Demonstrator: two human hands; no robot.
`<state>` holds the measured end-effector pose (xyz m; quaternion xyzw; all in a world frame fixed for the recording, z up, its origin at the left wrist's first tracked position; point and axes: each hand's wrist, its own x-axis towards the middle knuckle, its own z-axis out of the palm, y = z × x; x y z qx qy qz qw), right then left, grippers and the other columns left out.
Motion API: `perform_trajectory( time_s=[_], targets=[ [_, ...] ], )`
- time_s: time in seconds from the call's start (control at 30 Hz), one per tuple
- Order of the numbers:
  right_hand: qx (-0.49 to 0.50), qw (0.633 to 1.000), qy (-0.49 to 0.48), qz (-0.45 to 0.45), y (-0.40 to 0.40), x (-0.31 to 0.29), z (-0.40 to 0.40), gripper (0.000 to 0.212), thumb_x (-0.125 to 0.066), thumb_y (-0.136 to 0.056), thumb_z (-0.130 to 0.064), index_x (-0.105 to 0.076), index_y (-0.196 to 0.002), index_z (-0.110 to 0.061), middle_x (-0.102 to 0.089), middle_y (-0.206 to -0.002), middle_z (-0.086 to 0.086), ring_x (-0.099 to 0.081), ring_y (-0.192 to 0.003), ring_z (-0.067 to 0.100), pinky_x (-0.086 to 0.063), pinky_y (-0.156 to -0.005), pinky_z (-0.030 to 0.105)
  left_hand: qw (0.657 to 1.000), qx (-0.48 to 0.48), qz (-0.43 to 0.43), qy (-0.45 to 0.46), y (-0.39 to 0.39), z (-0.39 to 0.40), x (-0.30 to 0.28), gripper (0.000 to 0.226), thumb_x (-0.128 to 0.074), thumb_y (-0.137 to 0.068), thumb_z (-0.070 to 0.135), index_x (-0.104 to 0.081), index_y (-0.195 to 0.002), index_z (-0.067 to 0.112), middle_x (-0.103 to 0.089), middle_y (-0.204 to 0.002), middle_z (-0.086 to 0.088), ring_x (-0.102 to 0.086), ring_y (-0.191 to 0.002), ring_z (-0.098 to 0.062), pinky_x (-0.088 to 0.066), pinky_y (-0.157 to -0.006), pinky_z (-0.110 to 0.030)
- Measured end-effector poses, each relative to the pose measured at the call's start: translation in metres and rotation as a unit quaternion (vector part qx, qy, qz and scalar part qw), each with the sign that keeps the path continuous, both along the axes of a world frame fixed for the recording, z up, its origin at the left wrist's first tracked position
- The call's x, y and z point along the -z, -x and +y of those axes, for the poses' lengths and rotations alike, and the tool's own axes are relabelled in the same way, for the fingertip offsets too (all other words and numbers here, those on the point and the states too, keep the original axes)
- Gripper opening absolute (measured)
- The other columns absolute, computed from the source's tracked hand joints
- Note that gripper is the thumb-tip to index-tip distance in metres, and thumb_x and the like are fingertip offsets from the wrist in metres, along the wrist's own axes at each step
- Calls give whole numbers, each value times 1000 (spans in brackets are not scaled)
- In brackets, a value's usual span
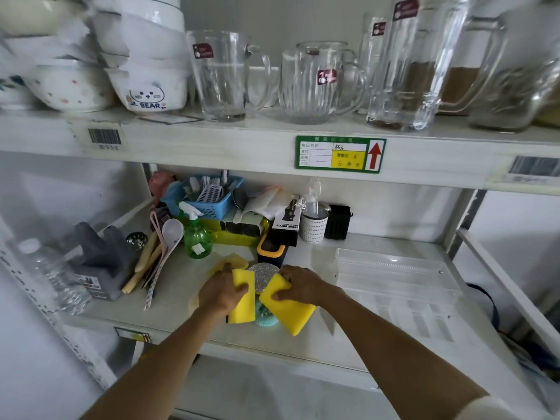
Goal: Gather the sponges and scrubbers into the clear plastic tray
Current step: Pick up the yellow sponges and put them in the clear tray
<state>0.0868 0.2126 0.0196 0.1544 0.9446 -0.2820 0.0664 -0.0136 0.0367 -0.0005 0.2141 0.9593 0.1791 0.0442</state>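
My left hand (221,294) grips a yellow sponge (242,307) held upright near the front of the lower shelf. My right hand (300,283) grips a second yellow sponge (291,313), tilted to the right. Between the two sponges lies a silver steel scrubber (263,275), and below it a teal mesh scrubber (265,316) is partly hidden. A pale yellow cloth (233,260) lies behind my left hand. The clear plastic tray (394,274) stands empty on the shelf, to the right of my right hand.
A green spray bottle (197,237), spoons (157,256), a grey holder (103,259) and a water bottle (51,274) crowd the shelf's left. A blue basket (209,198), a black-yellow brush (269,248) and boxes stand behind. Glass mugs (224,77) and bowls fill the shelf above.
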Motion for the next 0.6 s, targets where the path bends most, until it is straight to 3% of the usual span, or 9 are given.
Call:
perform_trajectory(
  time_s=[0.3,0.47,0.6],
  targets=[
    [155,979,-89,99,-39,-35,22,55,-66,-77,-33,-41,-122,-13,-66,-113,13,-61,-106,35,-48,-80,37,992,12,42,-118,-43,49,-41,43,-58,-87,33,-49,-117,3,-64,-116,-22,-60,-108,-37,-46,-84,-40],
    [201,969,-106,98,-70,-45,46,69,-66,-74,-28,-35,-135,-25,-61,-122,8,-61,-110,33,-48,-85,36,983,67,-9,-171,-73,81,-46,52,-60,-80,32,-44,-118,0,-61,-118,-21,-60,-109,-39,-47,-84,-41],
    [215,966,-122,75,-97,-48,62,72,-61,-78,-30,-29,-143,-38,-52,-124,13,-58,-111,38,-49,-91,40,981,125,-31,-146,-97,101,-43,75,-61,-78,30,-28,-142,11,-50,-136,-16,-51,-121,-36,-46,-91,-40]
  ],
)
